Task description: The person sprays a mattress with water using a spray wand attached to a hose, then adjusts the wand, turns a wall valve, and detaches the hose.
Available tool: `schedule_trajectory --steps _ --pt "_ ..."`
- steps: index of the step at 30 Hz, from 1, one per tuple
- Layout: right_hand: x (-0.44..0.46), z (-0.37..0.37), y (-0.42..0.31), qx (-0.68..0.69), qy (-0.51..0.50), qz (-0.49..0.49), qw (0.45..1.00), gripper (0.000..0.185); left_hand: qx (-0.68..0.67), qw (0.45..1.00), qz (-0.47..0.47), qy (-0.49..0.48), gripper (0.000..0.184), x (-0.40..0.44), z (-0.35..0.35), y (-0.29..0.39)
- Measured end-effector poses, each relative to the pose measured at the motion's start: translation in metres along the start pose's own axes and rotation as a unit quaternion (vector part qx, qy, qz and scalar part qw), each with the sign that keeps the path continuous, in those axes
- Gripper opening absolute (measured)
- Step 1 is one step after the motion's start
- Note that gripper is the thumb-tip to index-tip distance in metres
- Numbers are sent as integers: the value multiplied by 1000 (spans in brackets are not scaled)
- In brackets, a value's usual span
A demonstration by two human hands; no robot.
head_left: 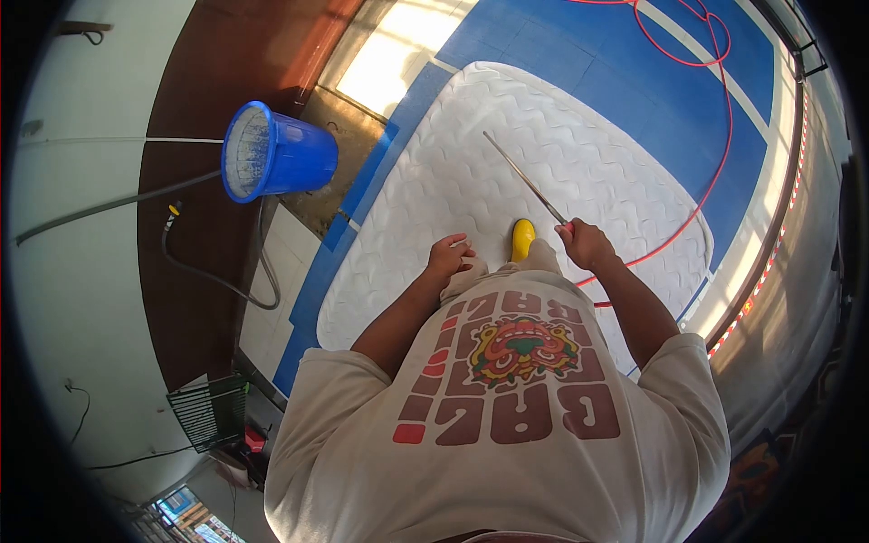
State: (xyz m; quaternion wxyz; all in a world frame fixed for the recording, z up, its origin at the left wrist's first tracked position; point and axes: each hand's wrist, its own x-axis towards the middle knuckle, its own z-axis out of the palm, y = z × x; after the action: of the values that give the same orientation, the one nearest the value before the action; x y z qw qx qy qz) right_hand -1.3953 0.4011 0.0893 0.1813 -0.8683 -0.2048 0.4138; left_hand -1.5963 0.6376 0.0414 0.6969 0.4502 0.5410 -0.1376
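Observation:
My right hand [587, 244] is closed around the handle of a long, thin metal spray wand [529, 183]. Its tip points forward and left over a white quilted mattress [416, 208] lying on the floor. A red hose [665, 246] runs from near that hand across the mattress to the far right. By my thigh, my left hand [448, 257] has its fingers loosely curled, with a small pale thing between them that I cannot make out. One yellow boot [522, 239] shows on the mattress below me; the other foot is hidden.
A blue bucket [303, 156] stands left of the mattress, with a grey hose [118, 206] behind it. Another dark hose [208, 284] with a yellow end curves nearby. Blue floor tiles [543, 41] surround the mattress. A green wire rack [208, 412] is at lower left.

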Motion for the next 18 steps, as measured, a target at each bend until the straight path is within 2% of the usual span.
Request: schedule_trajectory --steps 5,10,15,18 --pt "24 -5 -19 15 24 -26 999 51 -3 1000 -18 23 32 11 -13 -7" --pt "47 -10 -32 8 39 -42 998 51 -24 999 -28 39 33 4 -24 -8" --pt "41 -26 -14 13 49 -51 997 51 -29 998 -40 49 40 5 -30 -6" --pt "33 -37 9 5 49 -14 999 50 -58 996 -36 60 40 -2 -21 5"
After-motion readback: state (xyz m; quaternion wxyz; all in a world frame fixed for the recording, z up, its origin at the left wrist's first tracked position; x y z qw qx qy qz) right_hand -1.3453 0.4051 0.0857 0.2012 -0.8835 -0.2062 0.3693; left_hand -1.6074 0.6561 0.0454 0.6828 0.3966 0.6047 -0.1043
